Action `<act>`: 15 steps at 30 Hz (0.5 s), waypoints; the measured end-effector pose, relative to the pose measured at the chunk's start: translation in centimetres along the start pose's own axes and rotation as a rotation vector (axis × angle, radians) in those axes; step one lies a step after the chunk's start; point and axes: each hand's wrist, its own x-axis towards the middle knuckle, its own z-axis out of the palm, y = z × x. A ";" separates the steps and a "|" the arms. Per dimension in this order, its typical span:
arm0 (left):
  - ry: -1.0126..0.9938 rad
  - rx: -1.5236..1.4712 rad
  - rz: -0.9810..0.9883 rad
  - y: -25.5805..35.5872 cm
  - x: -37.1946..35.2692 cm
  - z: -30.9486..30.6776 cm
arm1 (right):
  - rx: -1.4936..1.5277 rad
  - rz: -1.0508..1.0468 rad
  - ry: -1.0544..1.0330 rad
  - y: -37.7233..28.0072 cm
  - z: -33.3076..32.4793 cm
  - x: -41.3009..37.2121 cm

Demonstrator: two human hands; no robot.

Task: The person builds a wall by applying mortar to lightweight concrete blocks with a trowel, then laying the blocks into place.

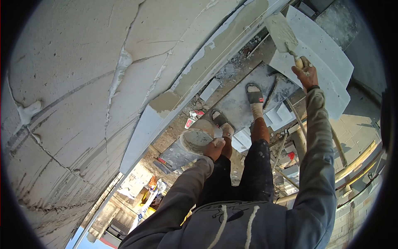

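Observation:
My right hand [307, 75] is wrapped round the wooden handle of a trowel [281, 32]. Its broad blade, coated in grey mortar, points away from me, between the wall's ledge and a pale panel [323, 54]. Low in front of my legs, my left hand [214, 148] grips the rim of a bucket [203, 126]. Wet grey mortar [196, 140] fills the bucket's mouth. Along the ledge [139, 132] lies a strip of mortar [165, 101], with a thin string stretched beside it.
A block wall [74, 83] with filled joints rises on the left. My sandalled feet stand on a dusty platform [238, 103]. Cut pale pieces [278, 114] lie by my feet, near a crumpled red-and-white packet [194, 118]. Wooden poles [356, 162] run along the right.

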 end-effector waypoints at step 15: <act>0.178 -0.176 0.042 -11.6 -7.2 -10.4 | -0.268 -0.007 -0.848 -9.5 21.6 -22.8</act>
